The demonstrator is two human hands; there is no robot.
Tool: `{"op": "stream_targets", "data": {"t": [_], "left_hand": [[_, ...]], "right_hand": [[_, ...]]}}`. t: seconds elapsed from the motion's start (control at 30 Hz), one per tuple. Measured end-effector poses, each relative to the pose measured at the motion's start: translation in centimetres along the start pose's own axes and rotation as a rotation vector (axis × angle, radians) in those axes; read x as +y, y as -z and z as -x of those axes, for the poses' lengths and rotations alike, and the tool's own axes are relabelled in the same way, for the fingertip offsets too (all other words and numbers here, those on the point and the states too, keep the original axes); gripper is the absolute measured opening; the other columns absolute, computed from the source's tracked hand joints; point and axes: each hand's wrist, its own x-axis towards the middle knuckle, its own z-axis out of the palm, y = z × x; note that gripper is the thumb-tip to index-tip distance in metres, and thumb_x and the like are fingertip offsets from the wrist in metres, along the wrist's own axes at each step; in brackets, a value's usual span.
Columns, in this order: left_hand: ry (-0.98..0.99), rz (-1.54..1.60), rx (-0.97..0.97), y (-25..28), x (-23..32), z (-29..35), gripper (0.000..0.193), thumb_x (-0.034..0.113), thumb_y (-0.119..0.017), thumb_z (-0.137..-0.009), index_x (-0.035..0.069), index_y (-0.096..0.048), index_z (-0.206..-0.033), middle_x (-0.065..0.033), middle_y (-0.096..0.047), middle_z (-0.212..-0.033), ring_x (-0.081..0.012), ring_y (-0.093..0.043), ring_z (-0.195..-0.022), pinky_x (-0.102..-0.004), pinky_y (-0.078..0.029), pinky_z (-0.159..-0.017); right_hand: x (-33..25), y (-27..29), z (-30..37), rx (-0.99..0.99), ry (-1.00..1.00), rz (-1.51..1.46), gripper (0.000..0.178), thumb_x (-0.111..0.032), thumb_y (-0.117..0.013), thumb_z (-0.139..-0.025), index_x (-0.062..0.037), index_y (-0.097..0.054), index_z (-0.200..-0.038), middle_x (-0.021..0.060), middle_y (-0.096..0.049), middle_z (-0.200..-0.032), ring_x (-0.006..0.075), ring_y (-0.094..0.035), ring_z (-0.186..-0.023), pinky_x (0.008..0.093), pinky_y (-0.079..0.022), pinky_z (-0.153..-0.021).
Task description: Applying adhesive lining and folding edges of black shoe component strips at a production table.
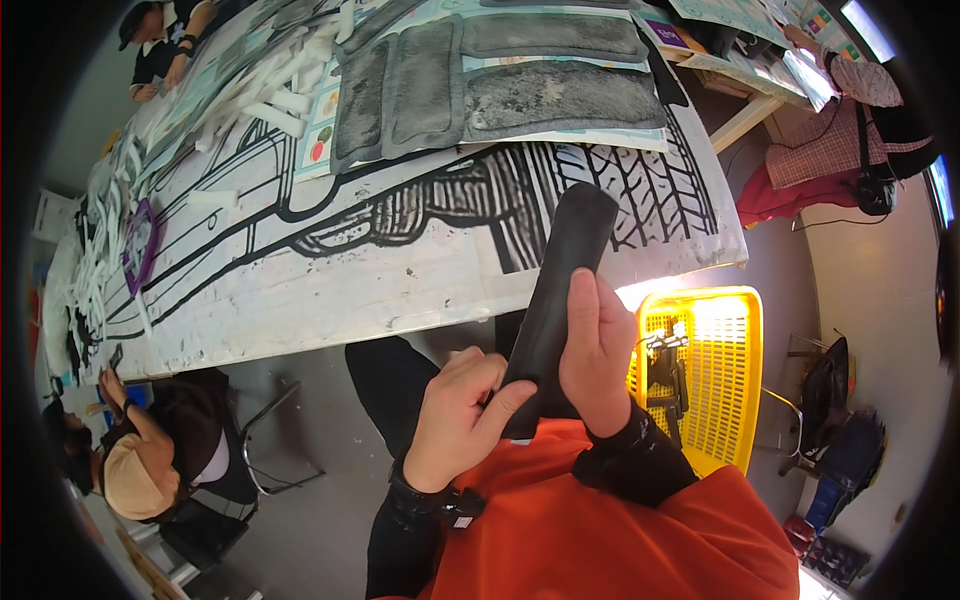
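Observation:
Between my hands is a long, flat black piece with a rounded end, perhaps fabric or foam; its exact kind does not show. It slants up and to the right above my lap, its upper end over the table's front edge. My left hand grips its lower end, thumb across the front and fingers curled. Higher up, on its right side, my right hand holds it with the thumb pressed along the front and the other fingers partly hidden. On the table, dark grey padded panels lie on printed sheets.
The white table bears black line drawings. White strips are heaped at its far left, near a purple piece. A yellow plastic basket stands to my right. People sit at the left and far left; another is at right.

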Motion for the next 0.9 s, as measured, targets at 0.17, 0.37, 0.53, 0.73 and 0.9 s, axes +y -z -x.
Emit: {"op": "stream_targets", "data": {"t": [0.17, 0.37, 0.53, 0.73, 0.9], "left_hand": [[-0.06, -0.019, -0.001, -0.5, -0.3, 0.3, 0.039, 0.019, -0.077, -0.093, 0.002, -0.049, -0.072, -0.0076, -0.041, -0.064, -0.0232, -0.041, -0.061, -0.0355, -0.037, -0.06], [-0.038, -0.001, -0.047, -0.5, -1.0, 1.0, 0.043, 0.02, -0.08, -0.09, 0.001, -0.049, -0.068, -0.0075, -0.042, -0.062, -0.0236, -0.041, -0.059, -0.035, -0.038, -0.058], [0.062, 0.068, -0.057, -0.3, -1.2, 1.3, 0.036, 0.019, -0.088, -0.082, 0.002, -0.059, -0.068, -0.0032, -0.049, -0.061, -0.0173, -0.045, -0.058, -0.0326, -0.04, -0.056], [0.133, 0.112, -0.101, -0.4, -1.5, 0.9, 0.023, 0.019, -0.089, -0.08, 0.003, -0.072, -0.076, -0.0029, -0.062, -0.066, -0.0107, -0.053, -0.058, -0.0285, -0.042, -0.057], [0.308, 0.294, -0.243, -1.8, -1.4, 0.3, 0.017, 0.018, -0.087, -0.084, 0.004, -0.079, -0.083, -0.0035, -0.065, -0.068, -0.0077, -0.056, -0.06, -0.0285, -0.043, -0.057]], "right_hand": [[0.4, 0.5, -0.1, -0.02, 0.039, 0.065, 0.04, -0.024, -0.048, -0.112, -0.0042, -0.051, -0.078, -0.0074, -0.039, -0.065, 0.003, -0.031, -0.063, 0.0265, -0.027, -0.052], [1.1, 1.0, -0.6, 0.0, 0.008, 0.015, 0.04, -0.024, -0.048, -0.113, -0.0036, -0.05, -0.078, -0.0074, -0.039, -0.066, 0.003, -0.031, -0.064, 0.0263, -0.027, -0.053], [1.3, 1.2, -0.8, 0.008, 0.008, 0.073, 0.042, -0.026, -0.048, -0.113, -0.0035, -0.051, -0.078, -0.0077, -0.039, -0.066, 0.0033, -0.031, -0.064, 0.0254, -0.027, -0.053], [2.2, 2.1, -1.5, 0.047, 0.047, 0.114, 0.034, -0.025, -0.054, -0.11, -0.0009, -0.06, -0.088, 0.0007, -0.044, -0.061, 0.0062, -0.035, -0.061, 0.0303, -0.032, -0.051], [1.9, 2.6, -2.4, 0.086, 0.026, 0.066, 0.041, -0.026, -0.049, -0.112, -0.0035, -0.05, -0.077, -0.0057, -0.038, -0.066, 0.0047, -0.031, -0.065, 0.0283, -0.027, -0.054]]}}
